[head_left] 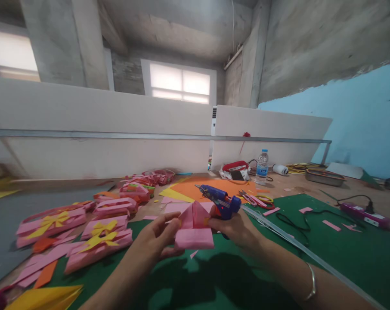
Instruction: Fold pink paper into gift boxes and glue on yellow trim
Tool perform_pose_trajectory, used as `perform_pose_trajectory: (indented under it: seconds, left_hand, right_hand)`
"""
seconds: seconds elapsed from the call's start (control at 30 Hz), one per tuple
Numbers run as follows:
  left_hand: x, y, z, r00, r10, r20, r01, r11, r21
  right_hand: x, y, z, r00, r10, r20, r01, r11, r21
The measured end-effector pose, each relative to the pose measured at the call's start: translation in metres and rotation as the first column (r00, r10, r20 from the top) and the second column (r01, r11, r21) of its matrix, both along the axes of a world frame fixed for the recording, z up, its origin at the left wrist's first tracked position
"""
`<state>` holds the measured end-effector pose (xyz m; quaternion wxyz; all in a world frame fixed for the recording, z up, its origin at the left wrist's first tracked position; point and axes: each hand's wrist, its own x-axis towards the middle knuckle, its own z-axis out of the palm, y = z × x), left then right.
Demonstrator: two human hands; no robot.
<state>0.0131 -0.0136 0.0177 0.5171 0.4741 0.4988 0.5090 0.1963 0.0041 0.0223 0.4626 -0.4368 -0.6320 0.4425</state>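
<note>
Right hand [233, 227] holds glue gun [218, 196] crosswise, nozzle [198, 187] left.

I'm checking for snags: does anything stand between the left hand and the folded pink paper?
Nothing visible does: the left hand touches the folded pink paper directly at its left side. The blue glue gun is in the right hand, not between them.

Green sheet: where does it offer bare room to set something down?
The green sheet is barest at right, between the clear strip and the purple power strip, nearer than the pink scraps. A shadowed patch lies below the folded pink paper, between the forearms. Its left is crowded with bow-topped pink pieces and loose paper strips.
</note>
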Motion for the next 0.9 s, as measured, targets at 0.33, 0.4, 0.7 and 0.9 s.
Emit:
perform_pose_trajectory:
  seconds: [0.33,0.4,0.7,0.9]
  left_hand:
    - [-0.008,0.007,-0.005,0.992,-0.114,0.062,0.119,0.989,-0.092]
    - [-0.008,0.007,-0.005,0.991,-0.122,0.055,0.127,0.988,-0.085]
    - [-0.001,0.004,-0.014,0.943,-0.063,-0.326,0.05,0.998,-0.049]
    - [-0.027,-0.017,-0.008,0.252,0.12,-0.96,0.211,0.962,0.175]
  right_hand:
    - [0.091,0.04,0.019,0.721,-0.304,0.622,0.06,0.922,0.382]
    - [0.131,0.05,0.014,0.646,-0.342,0.683,0.071,0.917,0.392]
    - [0.212,0.035,0.013,0.459,-0.495,0.738,0.075,0.849,0.523]
    - [0.154,-0.033,0.031,0.598,-0.491,0.633,0.088,0.826,0.557]
